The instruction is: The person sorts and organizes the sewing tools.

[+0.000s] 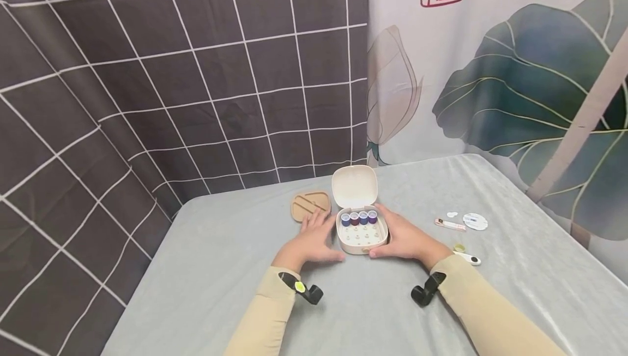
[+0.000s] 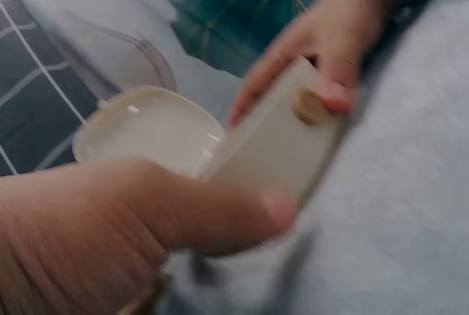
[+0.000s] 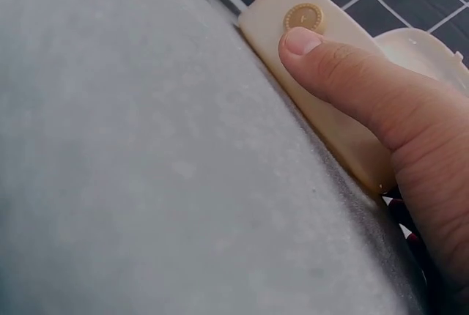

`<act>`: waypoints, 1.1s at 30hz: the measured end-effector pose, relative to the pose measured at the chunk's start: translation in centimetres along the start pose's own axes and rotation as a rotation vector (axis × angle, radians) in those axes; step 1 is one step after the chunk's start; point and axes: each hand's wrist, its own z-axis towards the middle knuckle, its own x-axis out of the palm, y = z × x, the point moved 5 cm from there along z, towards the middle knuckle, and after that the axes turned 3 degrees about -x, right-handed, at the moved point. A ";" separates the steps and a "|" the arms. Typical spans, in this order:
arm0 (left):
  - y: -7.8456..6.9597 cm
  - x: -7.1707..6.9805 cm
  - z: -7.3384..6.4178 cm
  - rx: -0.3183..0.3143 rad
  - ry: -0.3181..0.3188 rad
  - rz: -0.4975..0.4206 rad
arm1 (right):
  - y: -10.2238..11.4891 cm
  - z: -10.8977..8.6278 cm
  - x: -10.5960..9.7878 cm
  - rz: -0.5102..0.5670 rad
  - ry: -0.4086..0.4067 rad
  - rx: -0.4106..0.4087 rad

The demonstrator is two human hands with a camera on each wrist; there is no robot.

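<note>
A cream sewing box (image 1: 350,248) stands on the cloth with its lid (image 1: 355,186) raised at the back. Inside, several blue and purple thread spools (image 1: 363,218) line the rear, with rows of small pegs in front. My right hand (image 1: 404,236) grips the box's right side. In the right wrist view its thumb (image 3: 341,69) presses on the front beside a round tan clasp (image 3: 303,17). My left hand (image 1: 311,242) is at the box's left with fingers spread and thumb stretched toward the front corner. Its fingertips reach the edge of a tan divided tray (image 1: 298,207).
On the right of the grey cloth (image 1: 211,279) lie a narrow pink-edged packet (image 1: 450,224), a round white disc (image 1: 475,221) and a small white piece (image 1: 452,215). A white-handled tool (image 1: 472,259) and a small yellow-green item (image 1: 459,248) are by the right wrist.
</note>
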 end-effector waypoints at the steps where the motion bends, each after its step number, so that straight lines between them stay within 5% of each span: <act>1: 0.0 -0.5 -0.1 -0.005 0.013 -0.001 | 0.0 0.0 0.0 -0.002 0.000 0.000; 6: 1.2 -2.7 0.6 0.002 -0.061 0.065 | 0.1 -0.1 0.2 -0.010 0.002 -0.002; 12: 3.0 -4.2 2.6 0.082 -0.175 0.158 | 0.1 -0.4 0.5 -0.016 0.006 -0.001; 17: 3.6 -4.3 4.0 0.157 -0.157 0.225 | 0.0 -0.4 0.6 -0.027 0.006 -0.006; 24: 4.0 -3.2 4.9 0.083 -0.040 0.366 | 0.1 -0.3 0.6 -0.024 0.009 -0.001; 33: 4.0 -3.0 5.2 0.139 -0.066 0.465 | 0.1 -0.3 0.0 -0.047 -0.004 -0.001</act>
